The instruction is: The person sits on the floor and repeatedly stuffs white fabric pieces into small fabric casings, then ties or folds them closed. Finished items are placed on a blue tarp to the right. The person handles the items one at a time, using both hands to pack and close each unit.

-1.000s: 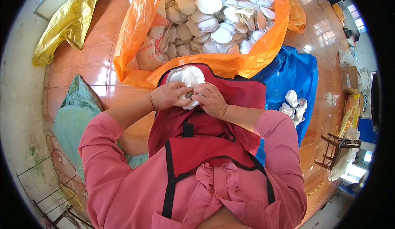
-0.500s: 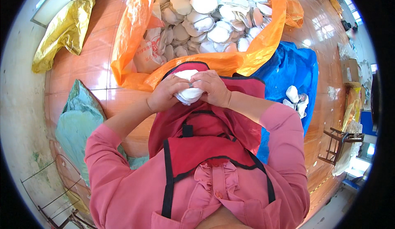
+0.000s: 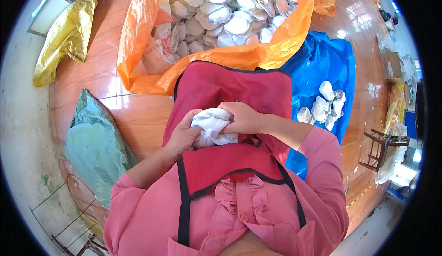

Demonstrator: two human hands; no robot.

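Note:
A soft white cloth pad (image 3: 212, 121), puffy and creased, is held between both hands in front of my chest, above the red apron (image 3: 230, 83). My left hand (image 3: 185, 134) is closed on its left side, thumb pressed into the cloth. On the other side my right hand (image 3: 244, 118) grips it with fingers and thumb bent round the edge. Whether it is one pad or several layers, I cannot tell. Many similar round white and beige pads (image 3: 216, 14) fill a large orange sack (image 3: 262, 55) beyond the apron.
To the right, several crumpled white pieces (image 3: 324, 104) lie on a blue sack (image 3: 317, 49). A green sack (image 3: 94, 150) and a yellow sack (image 3: 66, 37) lie on the left of the tiled floor. A stool (image 3: 380, 150) and a cardboard box (image 3: 392, 67) stand far right.
Both hands have come nearer my chest with the pad, which now looks turned and more bunched. My right forearm uncovers more of the white pieces on the blue sack.

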